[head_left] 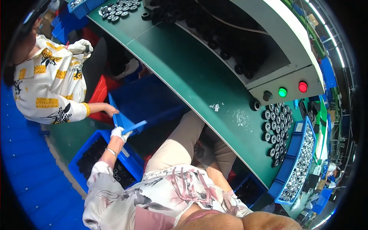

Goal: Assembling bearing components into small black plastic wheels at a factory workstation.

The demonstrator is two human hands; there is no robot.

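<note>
My left hand (120, 134), in a white glove, is closed on the near rim of an empty-looking blue bin (138, 125) beside the bench. A co-worker's bare hand (111, 110) touches the same bin at its left edge. Just below my left hand stands another blue bin (82, 155) holding black rings or wheels (92, 157). My right forearm reaches down between my knees and the bench edge. The right hand (203, 152) lies in deep shadow there, so its fingers and anything in them cannot be made out.
The green workbench (184, 84) runs diagonally, bearing a grey machine (287, 82) with green and red buttons. Black wheels (276, 122) stand in rows by a long blue tray (301, 165) of small metal parts. A red stool (100, 92) stands behind the bin, near the co-worker (53, 84).
</note>
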